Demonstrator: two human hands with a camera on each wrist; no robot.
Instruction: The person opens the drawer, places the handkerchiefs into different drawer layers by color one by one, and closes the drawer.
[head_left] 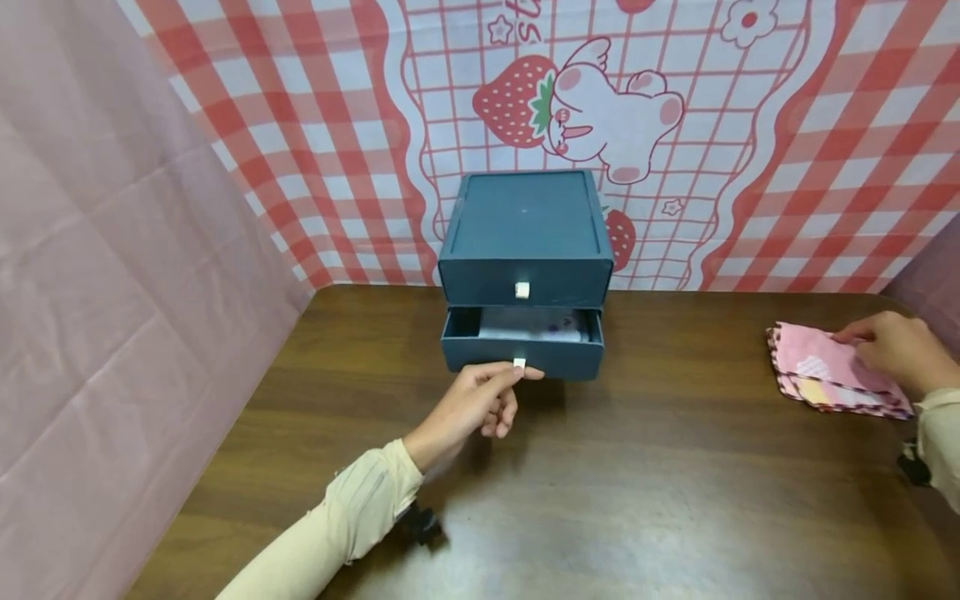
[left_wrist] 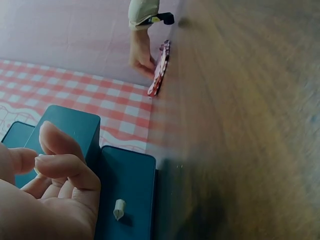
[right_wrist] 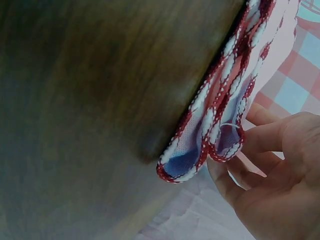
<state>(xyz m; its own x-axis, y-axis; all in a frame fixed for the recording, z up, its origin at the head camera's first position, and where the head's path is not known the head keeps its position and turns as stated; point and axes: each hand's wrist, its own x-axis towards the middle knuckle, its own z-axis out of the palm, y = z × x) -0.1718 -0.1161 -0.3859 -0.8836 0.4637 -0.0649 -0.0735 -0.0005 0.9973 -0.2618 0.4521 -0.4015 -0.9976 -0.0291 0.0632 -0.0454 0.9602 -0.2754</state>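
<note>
My left hand (head_left: pixel 480 398) is at the front of a pulled-out drawer (head_left: pixel 558 360) in a dark teal cabinet (head_left: pixel 525 218). Thumb and index finger pinch its small white knob (head_left: pixel 519 363); in the left wrist view my curled fingers (left_wrist: pixel 70 172) hide that knob. A whitish folded item with purple marks (head_left: pixel 534 323) lies inside the drawer. Far to the right, my right hand (head_left: pixel 903 350) holds a folded pink handkerchief (head_left: pixel 813 358) from above, its fingertips partly hidden by the cloth. The right wrist view shows the handkerchief's layered, red-and-white stitched edge (right_wrist: pixel 200 125) close to the table.
The cabinet's top drawer (head_left: pixel 480 283) is closed, with its own white knob. Below the pulled-out drawer, the left wrist view shows a closed bottom drawer (left_wrist: pixel 127 185). The brown wooden table (head_left: pixel 637 500) ends at a red-and-white checked curtain (head_left: pixel 330 142); a pinkish curtain (head_left: pixel 150 292) hangs on the left.
</note>
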